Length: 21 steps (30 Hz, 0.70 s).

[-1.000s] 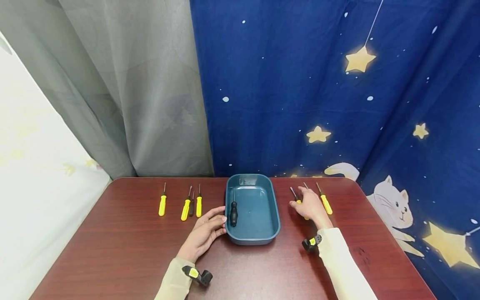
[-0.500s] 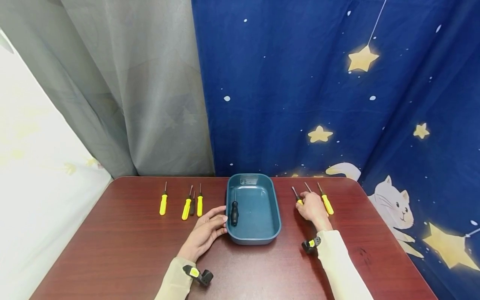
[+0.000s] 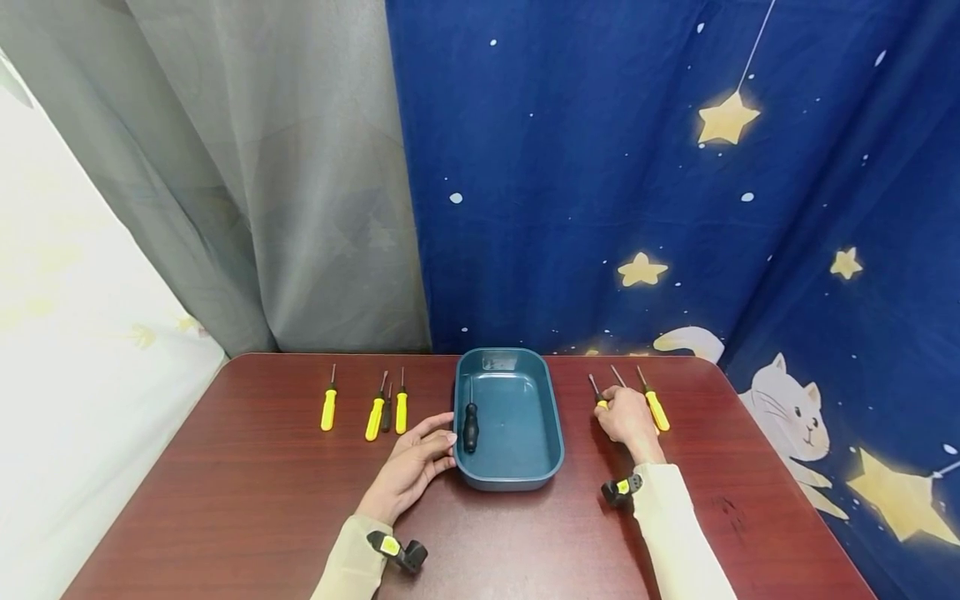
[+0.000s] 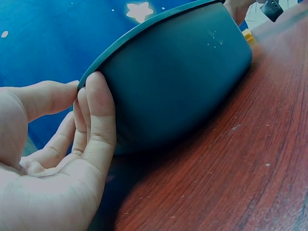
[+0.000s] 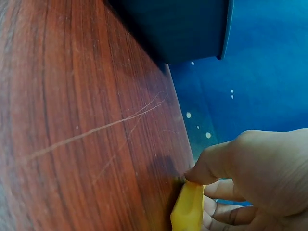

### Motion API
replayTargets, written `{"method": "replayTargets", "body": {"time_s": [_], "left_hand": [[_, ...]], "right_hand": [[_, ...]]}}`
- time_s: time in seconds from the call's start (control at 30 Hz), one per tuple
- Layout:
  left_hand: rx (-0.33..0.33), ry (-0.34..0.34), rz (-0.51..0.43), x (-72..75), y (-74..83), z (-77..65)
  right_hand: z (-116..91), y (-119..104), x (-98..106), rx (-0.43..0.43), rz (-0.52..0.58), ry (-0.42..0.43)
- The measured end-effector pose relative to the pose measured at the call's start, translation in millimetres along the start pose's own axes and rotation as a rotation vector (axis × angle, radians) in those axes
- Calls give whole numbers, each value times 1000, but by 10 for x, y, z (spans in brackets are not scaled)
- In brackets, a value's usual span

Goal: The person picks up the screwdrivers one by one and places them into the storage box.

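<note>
In the head view my left hand (image 3: pixel 408 467) is at the left side of a blue-green rectangular dish (image 3: pixel 517 481). Its thumb meets the rim while the other fingers (image 4: pixel 100 103) lie against the outer wall, pinching the edge. A black-handled screwdriver (image 3: pixel 471 429) lies inside the dish along its left wall. To the right, my right hand (image 3: pixel 630 417) is low over the table and grips a screwdriver by its yellow handle (image 5: pixel 188 207). The hand covers most of this handle and also hides the handle of a neighbouring screwdriver, whose shaft (image 3: pixel 618 377) shows.
Right of my right hand lies another yellow screwdriver (image 3: pixel 656 410). Left of the dish are yellow screwdrivers (image 3: pixel 328 408), (image 3: pixel 375 419), (image 3: pixel 401 412) and a small dark one (image 3: pixel 386 414). The reddish-brown table (image 3: pixel 225 500) ends at grey and starry blue curtains (image 3: pixel 525 167).
My right hand has shifted slightly right and its spread fingers have drawn together round a yellow handle. The left hand and the dish keep their places, with a slight shift of the whole view.
</note>
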<state>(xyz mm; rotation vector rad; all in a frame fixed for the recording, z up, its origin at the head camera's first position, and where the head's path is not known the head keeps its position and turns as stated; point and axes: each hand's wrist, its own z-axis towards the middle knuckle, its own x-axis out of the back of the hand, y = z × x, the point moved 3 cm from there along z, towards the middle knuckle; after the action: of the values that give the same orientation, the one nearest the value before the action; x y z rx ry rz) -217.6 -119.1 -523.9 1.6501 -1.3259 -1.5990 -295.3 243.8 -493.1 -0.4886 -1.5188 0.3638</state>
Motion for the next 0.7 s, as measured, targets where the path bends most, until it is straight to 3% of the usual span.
{"method": "replayTargets", "body": {"time_s": [0.7], "left_hand": [[8,6,8,-1,12,1]], "right_hand": [[-29,-13,28,2,106,17]]}}
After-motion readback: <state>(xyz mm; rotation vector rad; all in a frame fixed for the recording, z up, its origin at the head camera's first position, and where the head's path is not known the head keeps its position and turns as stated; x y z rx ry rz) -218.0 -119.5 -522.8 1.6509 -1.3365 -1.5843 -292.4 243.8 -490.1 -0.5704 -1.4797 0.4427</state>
